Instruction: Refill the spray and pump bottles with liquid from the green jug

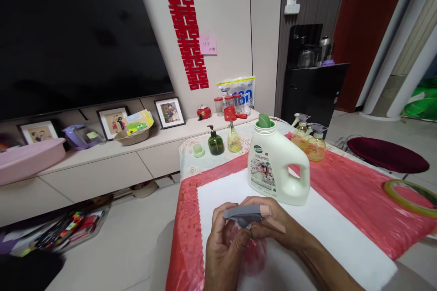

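Both of my hands hold a small clear pinkish spray bottle (pixel 251 248) with a grey trigger head (pixel 244 213) low over the white sheet (pixel 327 229). My left hand (pixel 225 248) wraps the bottle body from the left. My right hand (pixel 273 225) is closed around the neck under the trigger head. Just behind them stands a large white detergent jug (pixel 276 166) with its green spout open and its handle to the right.
A green pump bottle (pixel 215 142), a red-topped spray bottle (pixel 234 134), a loose green cap (pixel 198 150) and two amber spray bottles (pixel 312 141) stand further back on the red-clothed table (pixel 362 191). A tape roll (pixel 411 196) lies at right. A dark red stool (pixel 387 154) stands beyond.
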Available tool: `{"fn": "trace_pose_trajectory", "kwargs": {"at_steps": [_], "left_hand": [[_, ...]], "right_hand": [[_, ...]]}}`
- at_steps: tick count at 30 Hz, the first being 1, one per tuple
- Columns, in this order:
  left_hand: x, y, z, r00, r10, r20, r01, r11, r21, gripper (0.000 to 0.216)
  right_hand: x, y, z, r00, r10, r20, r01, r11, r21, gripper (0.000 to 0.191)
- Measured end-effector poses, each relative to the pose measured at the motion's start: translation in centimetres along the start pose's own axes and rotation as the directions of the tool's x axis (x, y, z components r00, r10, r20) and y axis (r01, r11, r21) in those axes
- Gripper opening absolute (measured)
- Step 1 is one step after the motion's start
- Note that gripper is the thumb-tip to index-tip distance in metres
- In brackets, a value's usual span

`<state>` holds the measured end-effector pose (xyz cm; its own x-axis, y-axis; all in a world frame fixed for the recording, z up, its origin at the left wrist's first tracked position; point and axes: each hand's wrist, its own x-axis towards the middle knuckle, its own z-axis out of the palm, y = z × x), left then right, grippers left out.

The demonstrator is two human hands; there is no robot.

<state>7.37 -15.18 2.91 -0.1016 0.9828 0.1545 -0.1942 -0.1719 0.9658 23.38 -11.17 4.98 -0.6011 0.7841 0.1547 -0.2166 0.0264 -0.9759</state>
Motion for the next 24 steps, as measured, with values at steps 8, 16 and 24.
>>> {"fn": "trace_pose_trajectory", "kwargs": {"at_steps": [8, 16, 24], "left_hand": [[-0.55, 0.66, 0.32, 0.996, 0.079, -0.03, -0.075, 0.991, 0.113, 0.036], [-0.63, 0.42, 0.2, 0.989, 0.142, -0.034, -0.133, 0.975, 0.178, 0.028], [-0.86, 0.84, 0.54, 0.997, 0.07, -0.036, -0.065, 0.988, 0.14, 0.035]], "right_hand": [[-0.06, -0.5, -0.12, 0.997, 0.041, 0.065, -0.04, 0.999, -0.017, 0.037], [-0.01, -0.37, -0.02, 0.998, 0.041, 0.044, -0.04, 0.999, -0.022, 0.036], [-0.14, -0.05, -0.15, 0.994, -0.109, 0.032, 0.113, 0.978, -0.176, 0.04]]}}
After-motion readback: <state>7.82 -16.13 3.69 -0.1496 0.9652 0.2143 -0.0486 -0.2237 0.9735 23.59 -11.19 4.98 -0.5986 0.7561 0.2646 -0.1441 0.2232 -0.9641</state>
